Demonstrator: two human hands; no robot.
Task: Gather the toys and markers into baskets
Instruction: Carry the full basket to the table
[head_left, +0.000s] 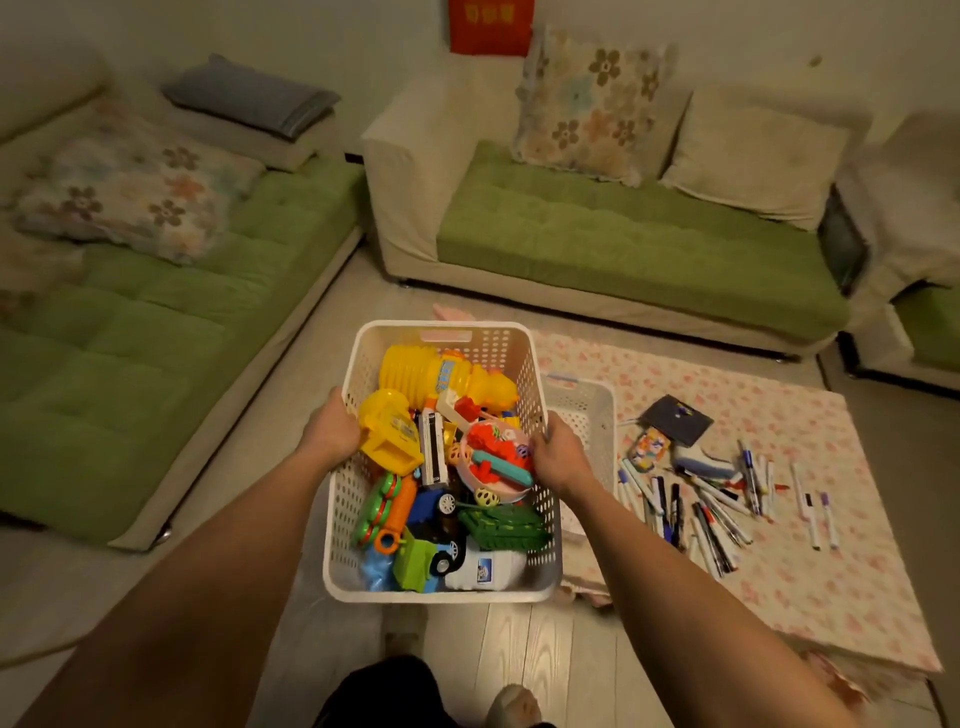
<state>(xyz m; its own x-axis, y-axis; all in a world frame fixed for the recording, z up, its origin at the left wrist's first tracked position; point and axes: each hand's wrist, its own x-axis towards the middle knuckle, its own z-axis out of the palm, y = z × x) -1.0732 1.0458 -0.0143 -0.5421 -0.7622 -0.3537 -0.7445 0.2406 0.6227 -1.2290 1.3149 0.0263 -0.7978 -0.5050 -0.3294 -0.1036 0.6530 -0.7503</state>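
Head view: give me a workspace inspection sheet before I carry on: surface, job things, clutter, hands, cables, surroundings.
Surface: floral mat on a pale plank floor.
Job's things: toy basket packed with toys; markers scattered loose on the mat; second basket just right of the toy basket, inside mostly hidden.
Clutter: dark flat case and colourful small pack among the markers.
Hands: left hand grips the toy basket's left rim; right hand grips its right rim.
Cables: nothing seen.
Surroundings: green-cushioned sofas with floral pillows.
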